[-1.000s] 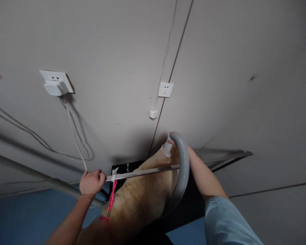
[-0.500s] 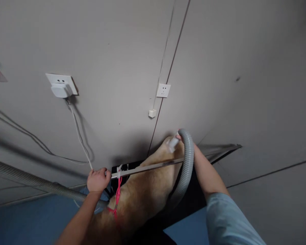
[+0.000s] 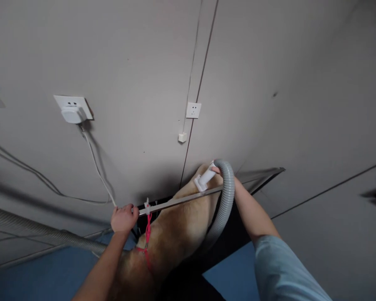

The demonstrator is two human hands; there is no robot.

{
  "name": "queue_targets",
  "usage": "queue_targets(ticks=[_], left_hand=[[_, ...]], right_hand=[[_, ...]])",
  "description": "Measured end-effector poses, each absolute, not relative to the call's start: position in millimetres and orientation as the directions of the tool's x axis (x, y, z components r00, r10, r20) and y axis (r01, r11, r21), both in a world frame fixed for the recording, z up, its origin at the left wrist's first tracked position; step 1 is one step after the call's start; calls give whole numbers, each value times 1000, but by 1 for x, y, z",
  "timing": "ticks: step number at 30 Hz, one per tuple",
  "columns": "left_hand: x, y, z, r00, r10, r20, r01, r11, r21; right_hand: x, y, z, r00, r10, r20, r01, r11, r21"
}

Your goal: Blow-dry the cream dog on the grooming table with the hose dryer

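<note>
Your tan-furred dog (image 3: 172,234) stands on the dark table (image 3: 238,234), hemmed close by the grey wall (image 3: 138,62) ahead, with the metal bar (image 3: 181,200) crossing above its back and blue floor (image 3: 28,280) open on the left. Your left hand (image 3: 123,218) is closed around the bar's end, beside the red leash (image 3: 148,234). Your right hand (image 3: 219,175), mostly hidden, grips the grey hose (image 3: 226,200), its white nozzle (image 3: 203,180) touching the short, smooth coat at the far end

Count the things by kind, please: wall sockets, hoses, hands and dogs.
Sockets: 2
Hoses: 2
Hands: 2, left hand, right hand
Dogs: 1
Total: 7
</note>
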State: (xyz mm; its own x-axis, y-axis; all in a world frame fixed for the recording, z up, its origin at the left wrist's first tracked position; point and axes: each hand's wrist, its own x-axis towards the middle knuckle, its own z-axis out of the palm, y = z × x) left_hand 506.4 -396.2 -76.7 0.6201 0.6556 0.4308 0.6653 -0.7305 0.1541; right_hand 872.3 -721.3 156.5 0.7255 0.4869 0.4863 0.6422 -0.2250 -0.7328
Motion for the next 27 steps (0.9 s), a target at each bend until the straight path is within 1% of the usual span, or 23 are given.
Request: queue_targets(ticks=[4, 9, 10, 13, 14, 15, 16, 17, 18, 19, 20, 21, 22, 24, 25, 26, 27], left_hand=[[506, -398, -74, 628, 654, 423, 659, -735, 157], [505, -398, -70, 650, 642, 406, 655, -745, 130], [505, -397, -70, 654, 637, 408, 651, -749, 125], [504, -396, -70, 664, 631, 401, 641, -757, 129], [503, -396, -71, 668, 630, 395, 638, -759, 132], [503, -395, -71, 672, 630, 390, 634, -761, 136], [502, -395, -71, 675, 628, 386, 630, -764, 141], [502, -395, -71, 678, 626, 384, 625, -767, 147], [501, -395, -71, 680, 624, 384, 620, -770, 153], [500, -395, -70, 681, 624, 384, 616, -771, 160], [499, -395, -70, 682, 624, 380, 613, -772, 168], [498, -395, -69, 685, 626, 373, 611, -772, 175], [498, -395, -69, 688, 628, 364, 609, -772, 181], [497, -396, -67, 698, 629, 343, 604, -774, 191], [497, -397, -67, 703, 627, 335, 600, -776, 193], [497, -397, -66, 708, 625, 330, 597, -778, 194], [497, -396, -66, 711, 622, 327, 594, -781, 194]], right_hand=[[826, -762, 140, 672, 474, 569, 692, -127, -711], [752, -796, 84, 597, 564, 570, 727, -82, -681], [740, -794, 70, 596, 556, 579, 733, -84, -675], [694, -781, 28, 632, 453, 628, 743, -125, -657], [673, -775, 16, 627, 440, 642, 752, -130, -646], [651, -770, 7, 604, 458, 652, 769, -120, -628], [627, -767, 0, 564, 513, 647, 786, -95, -611], [605, -764, -4, 438, 627, 644, 829, -4, -560], [586, -762, -5, 318, 735, 599, 838, 77, -539], [572, -761, -3, 232, 799, 554, 835, 128, -534], [564, -760, 0, 205, 822, 531, 822, 150, -549], [562, -758, 5, 250, 810, 531, 809, 127, -574], [563, -757, 10, 330, 775, 539, 800, 74, -596], [567, -750, 13, 491, 673, 553, 781, -59, -622], [565, -745, 11, 523, 659, 541, 771, -94, -630], [558, -739, 8, 513, 676, 529, 770, -90, -632], [547, -733, 3, 457, 737, 497, 769, -47, -638]])
